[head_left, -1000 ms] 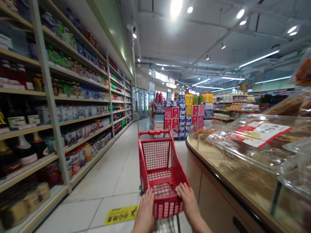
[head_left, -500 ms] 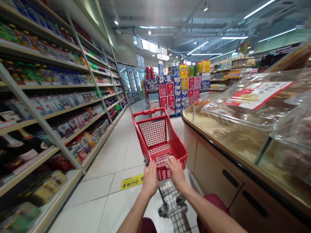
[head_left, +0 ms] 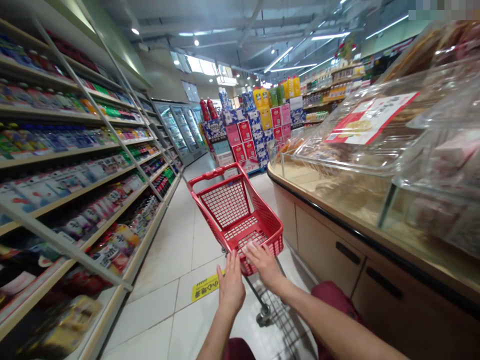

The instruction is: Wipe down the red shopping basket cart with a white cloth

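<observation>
A red plastic shopping cart (head_left: 240, 220) stands in front of me on the floor, its basket holding nothing and its handle on the far side. My left hand (head_left: 231, 286) is by the near left corner of the rim, fingers stretched out and thumb apart. My right hand (head_left: 265, 266) lies over the near rim, its fingers flat and reaching to the inside. Neither hand grips the cart; whether the left fingertips touch it I cannot tell. A caster wheel (head_left: 263, 316) shows below the basket.
Shelves of drinks (head_left: 63, 180) line the left side. At the right stands a wooden display counter (head_left: 318, 240) with clear plastic food boxes (head_left: 360, 135). Stacked cartons (head_left: 243, 140) stand ahead. A yellow floor sign (head_left: 206, 287) is stuck to the tiles.
My view has tilted and turned right, so shelves and cartons sit further left. The left thumb has spread out from its fingers. The right hand has slid left along the rim.
</observation>
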The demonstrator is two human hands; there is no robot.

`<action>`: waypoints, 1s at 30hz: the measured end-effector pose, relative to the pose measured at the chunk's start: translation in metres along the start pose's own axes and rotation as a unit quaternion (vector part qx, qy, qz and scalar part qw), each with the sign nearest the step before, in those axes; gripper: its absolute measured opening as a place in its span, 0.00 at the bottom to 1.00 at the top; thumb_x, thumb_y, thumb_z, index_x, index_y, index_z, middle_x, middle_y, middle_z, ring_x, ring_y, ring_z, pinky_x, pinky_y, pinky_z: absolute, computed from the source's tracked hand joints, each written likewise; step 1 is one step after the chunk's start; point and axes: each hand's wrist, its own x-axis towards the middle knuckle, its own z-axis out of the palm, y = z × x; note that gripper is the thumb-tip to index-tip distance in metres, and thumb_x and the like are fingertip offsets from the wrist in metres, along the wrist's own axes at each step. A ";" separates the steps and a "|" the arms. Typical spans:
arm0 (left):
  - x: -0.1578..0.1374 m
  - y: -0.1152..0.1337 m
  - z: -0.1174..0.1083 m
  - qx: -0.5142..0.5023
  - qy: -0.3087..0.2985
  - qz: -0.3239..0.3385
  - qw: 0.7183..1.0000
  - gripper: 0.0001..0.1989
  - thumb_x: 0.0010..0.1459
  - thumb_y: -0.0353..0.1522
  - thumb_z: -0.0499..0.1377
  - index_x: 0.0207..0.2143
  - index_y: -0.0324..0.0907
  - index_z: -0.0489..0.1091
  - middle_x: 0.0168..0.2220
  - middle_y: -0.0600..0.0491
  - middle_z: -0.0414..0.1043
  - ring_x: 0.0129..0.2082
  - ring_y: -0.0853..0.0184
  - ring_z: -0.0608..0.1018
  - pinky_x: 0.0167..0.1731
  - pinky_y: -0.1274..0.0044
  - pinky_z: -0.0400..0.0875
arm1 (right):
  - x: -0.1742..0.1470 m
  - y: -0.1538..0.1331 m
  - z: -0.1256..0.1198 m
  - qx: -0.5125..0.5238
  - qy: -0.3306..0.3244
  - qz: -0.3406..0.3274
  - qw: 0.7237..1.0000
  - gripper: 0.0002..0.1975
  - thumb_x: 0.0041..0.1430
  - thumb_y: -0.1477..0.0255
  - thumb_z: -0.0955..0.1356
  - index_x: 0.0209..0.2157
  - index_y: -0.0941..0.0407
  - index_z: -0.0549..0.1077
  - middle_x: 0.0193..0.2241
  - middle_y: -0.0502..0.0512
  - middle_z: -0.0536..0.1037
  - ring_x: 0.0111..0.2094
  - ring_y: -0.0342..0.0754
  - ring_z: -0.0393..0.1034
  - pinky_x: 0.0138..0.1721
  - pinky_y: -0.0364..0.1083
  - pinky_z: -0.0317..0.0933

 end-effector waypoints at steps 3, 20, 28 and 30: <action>0.000 0.001 0.001 0.009 0.000 0.002 1.000 0.40 0.38 0.16 0.42 0.58 0.37 0.43 0.62 0.48 0.37 0.61 0.65 0.44 0.56 0.58 0.40 | 0.000 0.022 -0.009 -0.040 0.020 0.110 0.993 0.22 0.55 0.83 0.57 0.50 0.56 0.65 0.51 0.58 0.65 0.56 0.50 0.53 0.53 0.56 0.47; -0.003 0.019 0.011 0.024 0.068 0.029 0.997 0.37 0.41 0.17 0.43 0.57 0.37 0.47 0.61 0.47 0.43 0.60 0.62 0.47 0.56 0.57 0.42 | -0.004 0.034 -0.008 -0.022 0.004 0.009 1.000 0.22 0.56 0.82 0.57 0.50 0.53 0.64 0.52 0.54 0.65 0.57 0.47 0.50 0.54 0.55 0.48; -0.002 0.013 0.014 0.005 0.061 0.007 0.998 0.38 0.39 0.18 0.45 0.57 0.37 0.47 0.61 0.48 0.43 0.60 0.63 0.48 0.56 0.58 0.43 | -0.034 0.088 -0.010 -0.028 0.032 0.159 0.986 0.26 0.51 0.85 0.55 0.51 0.57 0.64 0.52 0.57 0.64 0.56 0.48 0.52 0.52 0.53 0.52; -0.002 0.012 0.011 -0.001 0.049 0.004 0.999 0.39 0.38 0.18 0.45 0.57 0.36 0.47 0.61 0.48 0.42 0.60 0.63 0.48 0.56 0.58 0.44 | -0.059 0.081 0.000 -0.008 -0.005 0.134 0.991 0.27 0.48 0.86 0.55 0.48 0.57 0.67 0.49 0.56 0.68 0.53 0.47 0.57 0.51 0.51 0.56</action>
